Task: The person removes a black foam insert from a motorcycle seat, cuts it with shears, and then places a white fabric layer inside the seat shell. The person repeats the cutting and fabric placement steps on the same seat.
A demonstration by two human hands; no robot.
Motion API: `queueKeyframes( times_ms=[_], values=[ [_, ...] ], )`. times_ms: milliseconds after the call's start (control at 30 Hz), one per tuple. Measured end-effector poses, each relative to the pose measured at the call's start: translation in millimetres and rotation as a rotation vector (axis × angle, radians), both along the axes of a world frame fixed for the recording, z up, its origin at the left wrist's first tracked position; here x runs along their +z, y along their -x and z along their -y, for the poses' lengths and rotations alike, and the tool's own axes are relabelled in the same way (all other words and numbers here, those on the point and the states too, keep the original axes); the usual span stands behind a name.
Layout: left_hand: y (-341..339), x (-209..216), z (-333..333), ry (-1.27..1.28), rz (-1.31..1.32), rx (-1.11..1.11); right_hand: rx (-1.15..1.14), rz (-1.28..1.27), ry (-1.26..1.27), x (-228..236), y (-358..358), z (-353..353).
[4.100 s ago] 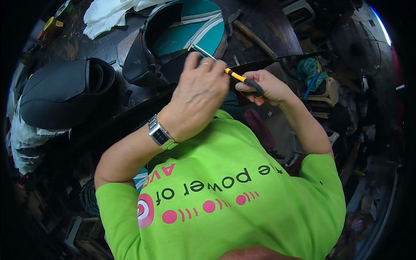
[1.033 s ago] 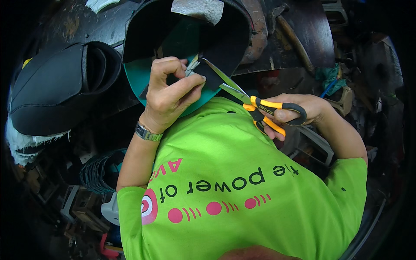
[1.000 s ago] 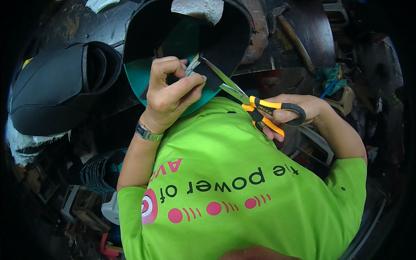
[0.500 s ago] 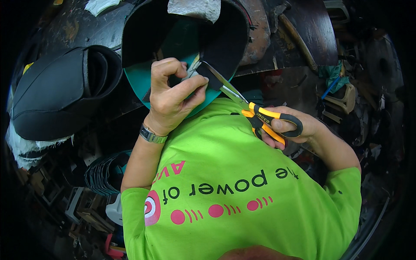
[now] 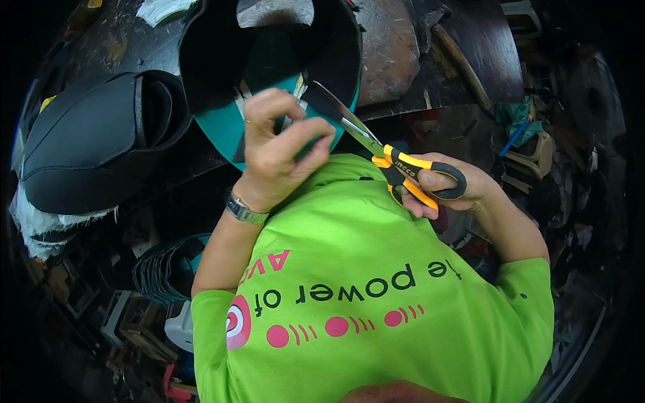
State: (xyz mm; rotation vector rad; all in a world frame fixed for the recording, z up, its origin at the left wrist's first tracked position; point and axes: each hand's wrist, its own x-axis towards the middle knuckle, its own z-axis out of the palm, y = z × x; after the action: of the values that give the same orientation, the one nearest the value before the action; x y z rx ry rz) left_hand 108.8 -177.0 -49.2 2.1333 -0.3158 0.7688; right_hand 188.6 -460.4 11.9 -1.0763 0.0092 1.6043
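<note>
A large curved black piece [image 5: 339,43] with a teal-green inner face [image 5: 218,131] stands in front of me. Small whitish strips [image 5: 300,86] show on its inside. My left hand [image 5: 279,144] is in front of its lower part, thumb and forefinger pinched together; whatever lies between the tips is too small to make out. A wristwatch [image 5: 245,209] is on that wrist. In my right hand [image 5: 453,185] is a pair of scissors [image 5: 403,168] with yellow-and-black handles. The blades are slightly apart and point up-left toward the piece, their tips near the strips.
At left on the dark table [image 5: 144,43] sits a rounded black padded piece [image 5: 87,141] above white fibrous material [image 5: 33,228]. A wooden-handled hammer [image 5: 463,67] lies at the upper right. Lower left holds a stack of thin curved sheets [image 5: 161,272]. Assorted clutter covers the right side.
My left hand has shifted slightly right and down, away from the strips. The black piece has moved a little left and up, showing more teal. The scissors have moved slightly up-left.
</note>
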Motion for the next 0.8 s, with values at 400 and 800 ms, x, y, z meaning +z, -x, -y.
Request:
queueKeyframes(
  times_ms=[400, 800],
  values=[
    [-6.0, 1.7, 0.2, -0.041, -0.116, 0.15, 0.067, 0.03, 0.017, 5.6, -16.8, 8.9],
    [-7.1, 2.9, -7.5, 0.008, -0.165, 0.079, 0.119, 0.054, 0.102, 5.1, -19.1, 11.3]
  ],
)
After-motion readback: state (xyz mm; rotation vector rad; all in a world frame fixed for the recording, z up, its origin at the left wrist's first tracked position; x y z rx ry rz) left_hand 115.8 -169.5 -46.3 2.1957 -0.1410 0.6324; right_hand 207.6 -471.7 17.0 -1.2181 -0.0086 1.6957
